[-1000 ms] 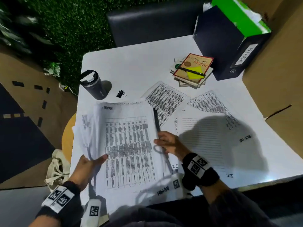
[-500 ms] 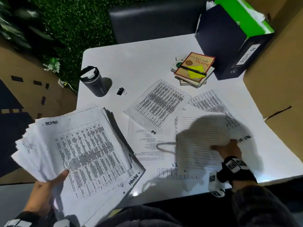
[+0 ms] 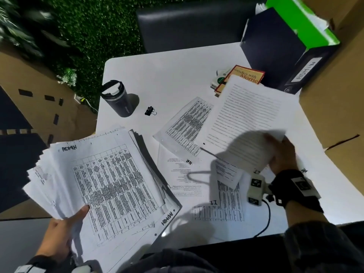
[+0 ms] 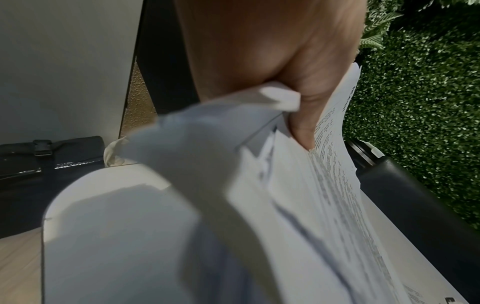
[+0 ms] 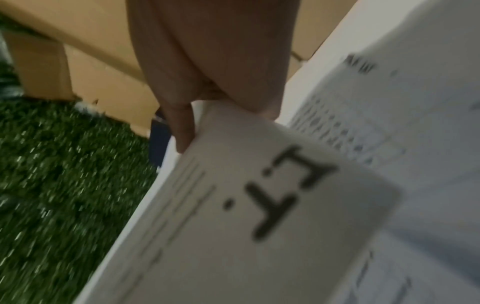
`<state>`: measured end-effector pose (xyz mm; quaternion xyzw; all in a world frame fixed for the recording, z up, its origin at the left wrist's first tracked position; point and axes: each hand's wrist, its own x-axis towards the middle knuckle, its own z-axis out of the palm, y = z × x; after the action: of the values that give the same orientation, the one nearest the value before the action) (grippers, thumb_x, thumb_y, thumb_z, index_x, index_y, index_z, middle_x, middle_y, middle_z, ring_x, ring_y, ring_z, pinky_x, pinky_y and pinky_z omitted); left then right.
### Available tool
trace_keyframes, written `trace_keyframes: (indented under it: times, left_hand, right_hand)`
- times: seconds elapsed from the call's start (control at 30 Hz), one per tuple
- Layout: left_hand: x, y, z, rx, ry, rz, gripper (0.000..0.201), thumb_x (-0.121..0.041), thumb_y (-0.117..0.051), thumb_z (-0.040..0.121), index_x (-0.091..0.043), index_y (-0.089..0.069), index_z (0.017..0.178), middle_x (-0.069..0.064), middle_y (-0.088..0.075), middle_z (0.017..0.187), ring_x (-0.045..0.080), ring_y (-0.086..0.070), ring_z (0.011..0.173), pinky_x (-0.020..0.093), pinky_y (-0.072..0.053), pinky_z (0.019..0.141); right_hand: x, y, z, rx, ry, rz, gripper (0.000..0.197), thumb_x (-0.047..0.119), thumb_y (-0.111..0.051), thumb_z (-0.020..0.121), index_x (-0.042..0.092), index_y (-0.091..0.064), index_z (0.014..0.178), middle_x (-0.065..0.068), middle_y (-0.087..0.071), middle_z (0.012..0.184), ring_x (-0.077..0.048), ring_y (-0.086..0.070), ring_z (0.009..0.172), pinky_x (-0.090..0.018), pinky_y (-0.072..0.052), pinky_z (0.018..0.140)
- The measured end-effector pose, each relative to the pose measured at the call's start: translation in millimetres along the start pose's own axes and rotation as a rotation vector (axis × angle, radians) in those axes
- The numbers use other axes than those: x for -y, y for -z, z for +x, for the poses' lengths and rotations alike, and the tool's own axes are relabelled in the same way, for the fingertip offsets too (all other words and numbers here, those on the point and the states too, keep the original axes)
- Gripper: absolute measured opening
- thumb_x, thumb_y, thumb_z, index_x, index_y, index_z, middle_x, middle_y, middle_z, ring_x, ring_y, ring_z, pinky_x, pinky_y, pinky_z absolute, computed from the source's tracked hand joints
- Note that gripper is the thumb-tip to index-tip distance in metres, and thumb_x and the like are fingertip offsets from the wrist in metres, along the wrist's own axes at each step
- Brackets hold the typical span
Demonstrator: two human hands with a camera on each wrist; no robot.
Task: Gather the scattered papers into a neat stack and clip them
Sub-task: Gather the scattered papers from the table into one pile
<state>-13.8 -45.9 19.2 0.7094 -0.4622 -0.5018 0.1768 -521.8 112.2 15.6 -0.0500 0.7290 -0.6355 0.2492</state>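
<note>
The gathered bundle of papers (image 3: 102,184) sits fanned and uneven in the left hand (image 3: 59,233), out over the near-left corner of the white table (image 3: 177,75), the top sheet a dense printed grid marked ADMIN. The thumb lies across the top page near its lower edge, and from the left wrist view the fingers (image 4: 306,115) curl under the pile, so that hand grips the whole bundle by its near corner.

Over on the right, the right hand (image 3: 281,158) pinches a lined sheet (image 3: 246,119) by its near corner, thumb and fingers closed on the paper, and the sheet is raised off the table, tilting up and away toward the books. The right wrist view, blurred, shows that corner marked "I.T." between the fingertips (image 5: 184,139).

Loose sheets lie flat between the two hands: a table printout (image 3: 187,127) partly under the lifted page, a text page (image 3: 183,178) nearer, another grid sheet (image 3: 222,207) by the front edge.

The black binder clip (image 3: 150,111) rests alone on the tabletop, just beside the dark travel mug (image 3: 118,99). Far right, a stack of books (image 3: 236,77) and a dark ADMIN binder (image 3: 285,56).
</note>
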Motion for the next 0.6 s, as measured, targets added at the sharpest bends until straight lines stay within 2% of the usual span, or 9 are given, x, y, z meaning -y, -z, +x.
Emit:
trace_keyframes:
  times: [0.07,0.1,0.13,0.23,0.33,0.4,0.47,0.53,0.6]
  left_hand:
    - [-5,1,0,-0.031,0.035,0.021,0.044,-0.037,-0.069,0.083,-0.005,-0.046,0.066,0.003,-0.029,0.035,0.010,-0.023,0.035,0.024,-0.021,0.050]
    - [-6,1,0,-0.029,0.039,0.032,0.043,-0.036,-0.069,0.083,-0.005,-0.045,0.067,0.001,-0.028,0.035,0.010,-0.023,0.035,0.025,-0.020,0.051]
    - [-5,2,3,-0.034,0.042,0.020,0.042,-0.036,-0.070,0.083,-0.006,-0.045,0.067,0.001,-0.028,0.038,0.011,-0.023,0.038,0.027,-0.021,0.052]
    - [0,10,12,-0.054,0.042,0.028,0.042,-0.039,-0.073,0.079,-0.002,-0.053,0.077,0.009,-0.034,0.052,0.018,-0.031,0.053,0.033,-0.025,0.056]
    - [4,21,19,-0.024,0.070,0.039,0.056,-0.053,-0.076,0.069,-0.002,-0.058,0.083,0.013,-0.040,0.059,0.023,-0.037,0.063,0.036,-0.028,0.058]
    - [6,27,21,-0.027,0.073,0.026,0.056,-0.056,-0.078,0.064,-0.010,-0.055,0.086,0.012,-0.041,0.066,0.023,-0.037,0.066,0.036,-0.028,0.059]
    - [7,33,23,-0.046,0.071,0.054,0.059,-0.059,-0.078,0.062,-0.010,-0.056,0.086,0.012,-0.042,0.065,0.023,-0.036,0.064,0.034,-0.028,0.057]
    - [8,38,23,-0.032,0.069,0.095,0.066,-0.065,-0.075,0.056,-0.007,-0.057,0.080,0.014,-0.044,0.063,0.024,-0.037,0.064,0.027,-0.029,0.052]
    - [9,41,22,-0.023,0.066,0.112,0.065,-0.062,-0.072,0.059,-0.001,-0.057,0.074,0.013,-0.040,0.059,0.022,-0.035,0.061,0.026,-0.029,0.049]
  right_hand:
    - [-8,-25,4,0.009,-0.034,-0.098,0.005,0.017,-0.068,0.080,0.013,-0.065,0.082,-0.009,-0.064,0.079,-0.020,-0.059,0.070,-0.029,-0.054,0.064]
    - [-16,-39,6,0.023,-0.044,-0.171,0.009,0.023,-0.069,0.074,0.015,-0.066,0.076,-0.013,-0.065,0.081,-0.021,-0.060,0.074,-0.038,-0.052,0.071]
    - [-24,-53,7,0.040,-0.053,-0.243,0.015,0.027,-0.069,0.070,0.013,-0.067,0.076,-0.016,-0.065,0.083,-0.023,-0.060,0.079,-0.041,-0.049,0.074]
    - [-47,-93,3,-0.017,-0.134,-0.364,0.042,0.021,-0.073,0.077,-0.010,-0.064,0.104,-0.026,-0.066,0.103,-0.033,-0.063,0.098,-0.032,-0.040,0.074]
    - [-63,-123,-3,-0.073,-0.277,-0.432,0.065,0.017,-0.074,0.078,-0.010,-0.046,0.130,-0.026,-0.054,0.132,-0.038,-0.053,0.121,-0.038,-0.042,0.093]
    - [-70,-138,-4,-0.051,-0.302,-0.580,0.077,0.031,-0.076,0.075,-0.006,-0.041,0.134,-0.024,-0.051,0.135,-0.037,-0.052,0.122,-0.042,-0.044,0.100]
    - [-75,-151,-5,-0.048,-0.270,-0.773,0.090,0.044,-0.074,0.074,-0.003,-0.033,0.139,-0.023,-0.046,0.139,-0.038,-0.048,0.125,-0.046,-0.042,0.101]
    - [-75,-161,-8,-0.044,-0.239,-0.871,0.091,0.044,-0.073,0.075,-0.002,-0.028,0.141,-0.023,-0.041,0.142,-0.039,-0.043,0.128,-0.047,-0.039,0.101]
    - [-76,-166,-6,-0.051,-0.221,-0.916,0.085,0.038,-0.073,0.078,0.000,-0.030,0.141,-0.021,-0.042,0.142,-0.037,-0.041,0.130,-0.045,-0.037,0.103]
